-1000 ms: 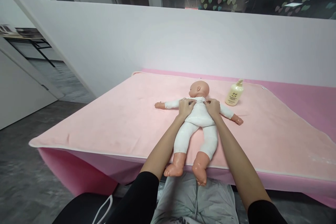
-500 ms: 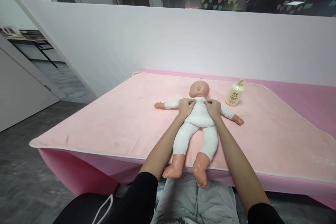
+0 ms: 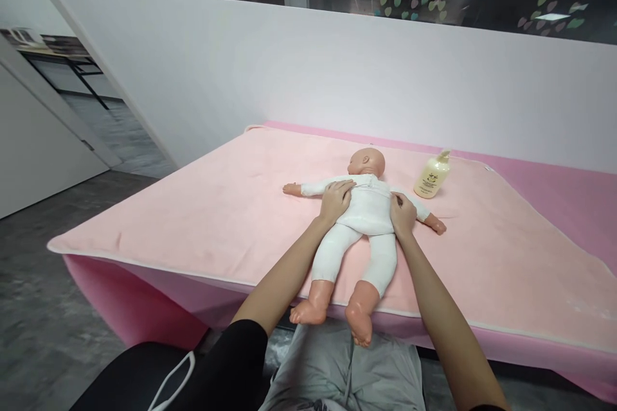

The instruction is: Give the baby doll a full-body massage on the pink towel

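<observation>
Between the two hands lies one doll (image 3: 369, 210), its torso white, its head beyond the fingertips and turned left. Left hand (image 3: 336, 202): open, fingers extended and laid nearly flat on the torso, nothing grasped. Right hand (image 3: 403, 213): fingers curled against the opposite side of the torso; whether fabric is pinched cannot be told. Beyond and right of the right hand stands one pump bottle (image 3: 431, 176); label print too small to read. Beneath both hands: one pink blanket (image 3: 216, 205).
</observation>
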Demonstrator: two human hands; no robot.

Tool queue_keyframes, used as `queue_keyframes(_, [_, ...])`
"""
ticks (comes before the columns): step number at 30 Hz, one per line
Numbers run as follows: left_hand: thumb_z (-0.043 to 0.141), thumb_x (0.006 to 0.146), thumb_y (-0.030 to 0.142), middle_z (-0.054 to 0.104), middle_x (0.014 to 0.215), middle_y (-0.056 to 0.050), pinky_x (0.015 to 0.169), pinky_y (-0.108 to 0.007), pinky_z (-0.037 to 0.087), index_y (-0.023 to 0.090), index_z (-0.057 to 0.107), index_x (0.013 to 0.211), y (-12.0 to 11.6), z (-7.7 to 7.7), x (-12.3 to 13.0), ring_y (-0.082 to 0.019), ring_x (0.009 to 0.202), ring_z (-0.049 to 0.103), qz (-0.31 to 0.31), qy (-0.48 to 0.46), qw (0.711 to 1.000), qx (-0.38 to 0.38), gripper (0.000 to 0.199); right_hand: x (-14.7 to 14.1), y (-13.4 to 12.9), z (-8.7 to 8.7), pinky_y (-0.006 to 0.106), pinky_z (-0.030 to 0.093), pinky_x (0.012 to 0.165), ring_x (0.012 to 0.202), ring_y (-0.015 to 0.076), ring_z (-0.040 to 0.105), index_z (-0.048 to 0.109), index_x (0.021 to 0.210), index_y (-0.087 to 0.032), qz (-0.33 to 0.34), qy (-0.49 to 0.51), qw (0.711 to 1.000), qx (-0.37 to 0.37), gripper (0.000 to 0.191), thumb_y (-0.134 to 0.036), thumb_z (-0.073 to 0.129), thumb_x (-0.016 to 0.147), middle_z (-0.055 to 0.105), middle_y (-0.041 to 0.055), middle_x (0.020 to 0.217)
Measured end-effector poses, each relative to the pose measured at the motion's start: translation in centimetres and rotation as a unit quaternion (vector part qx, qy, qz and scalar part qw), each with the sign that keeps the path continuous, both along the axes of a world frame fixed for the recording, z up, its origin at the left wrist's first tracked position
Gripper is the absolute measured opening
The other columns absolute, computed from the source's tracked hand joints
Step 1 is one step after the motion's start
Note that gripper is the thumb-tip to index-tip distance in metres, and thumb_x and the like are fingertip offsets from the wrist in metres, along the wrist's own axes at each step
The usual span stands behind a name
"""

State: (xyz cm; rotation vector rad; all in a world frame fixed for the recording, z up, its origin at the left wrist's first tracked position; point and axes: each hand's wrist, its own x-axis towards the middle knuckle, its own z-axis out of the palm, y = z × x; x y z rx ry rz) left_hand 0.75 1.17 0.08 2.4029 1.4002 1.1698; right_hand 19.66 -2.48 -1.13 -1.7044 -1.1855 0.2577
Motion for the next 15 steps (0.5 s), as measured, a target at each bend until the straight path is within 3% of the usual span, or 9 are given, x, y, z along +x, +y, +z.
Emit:
queue_keyframes(3, [0.04, 0.086, 0.016, 0.063, 0.118, -0.005, 0.095, -0.036, 0.038, 0.02, 0.061, 0.112, -0.2, 0.8, 0.0, -0.02, 0.11, 0.054, 0.036, 0.052, 0.998, 0.006, 0.033, -0.3, -0.2, 0.6, 0.032, 0.041, 0.076, 0.083, 0.0215, 0.057, 0.066, 0.086, -0.021, -0.049, -0.006, 0.999, -0.014, 0.032, -0.034, 0.038, 0.079, 0.067, 0.0059, 0.089])
queue_keyframes(6, [0.038, 0.088, 0.023, 0.066, 0.104, -0.01, 0.086, -0.038, 0.041, 0.018, 0.062, 0.105, -0.7, 1.7, 0.1, -0.025, 0.1, 0.058, 0.102, 0.119, 0.988, -0.008, 0.03, -0.6, -0.3, 1.2, 0.031, 0.039, 0.073, 0.081, 0.021, 0.055, 0.064, 0.081, -0.019, -0.044, -0.027, 0.998, -0.021, 0.029, -0.032, 0.038, 0.077, 0.065, 0.0066, 0.089])
queue_keyframes(10, [0.035, 0.089, 0.037, 0.066, 0.094, -0.014, 0.074, -0.039, 0.044, 0.013, 0.057, 0.101, -1.3, 2.6, -0.1, -0.03, 0.087, 0.063, 0.172, 0.149, 0.967, -0.111, 0.035, -0.7, -0.4, 1.4, 0.031, 0.038, 0.073, 0.082, 0.0207, 0.055, 0.061, 0.085, -0.019, -0.026, -0.049, 0.998, -0.038, 0.026, -0.029, 0.038, 0.077, 0.063, 0.0067, 0.091])
queue_keyframes(15, [0.031, 0.089, 0.05, 0.067, 0.096, -0.019, 0.077, -0.043, 0.045, 0.009, 0.041, 0.121, -1.3, 2.7, -0.4, -0.034, 0.092, 0.064, 0.143, 0.098, 0.964, -0.203, 0.053, -0.9, -0.4, 1.5, 0.035, 0.04, 0.08, 0.091, 0.0236, 0.056, 0.058, 0.097, -0.018, 0.005, -0.034, 0.997, -0.07, 0.033, -0.036, 0.036, 0.08, 0.062, 0.0103, 0.098])
